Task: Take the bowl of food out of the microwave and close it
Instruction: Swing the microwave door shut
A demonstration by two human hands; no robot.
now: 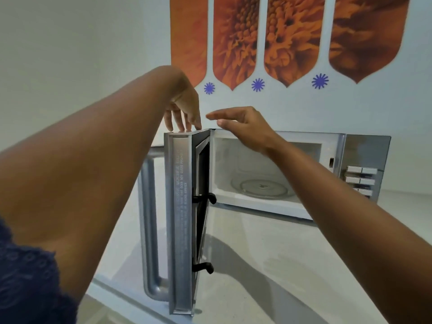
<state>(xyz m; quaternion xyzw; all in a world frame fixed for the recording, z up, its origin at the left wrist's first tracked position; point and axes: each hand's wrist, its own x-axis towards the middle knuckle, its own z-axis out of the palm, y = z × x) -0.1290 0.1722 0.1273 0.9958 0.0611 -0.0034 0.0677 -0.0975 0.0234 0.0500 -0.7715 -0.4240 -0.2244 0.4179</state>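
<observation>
I am standing at the desk with the microwave door swung wide toward me, its edge the nearest thing in front of me and its handle on the left of that edge. I am judging the step in hand to be the closing, so I am wanting to push the door from its top edge in a smooth arc to the right, keeping every finger clear of the two black latch hooks and of the gap at the hinge side, and letting the hooks seat without a slam.

My left hand is hanging over the door's top edge, fingers spread and pointing down, with the fingertips touching the top of the door; it is clamped on nothing. My right hand is hovering just right of it, flat and spread, above the top front of the microwave, holding nothing, and I cannot tell whether it is touching the casing.

Farther in, the cavity is showing only the bare glass turntable (no bowl on it). The bowl of food is nowhere in my view, so I cannot say where it is sitting. The button panel is lying at the far right.
</observation>
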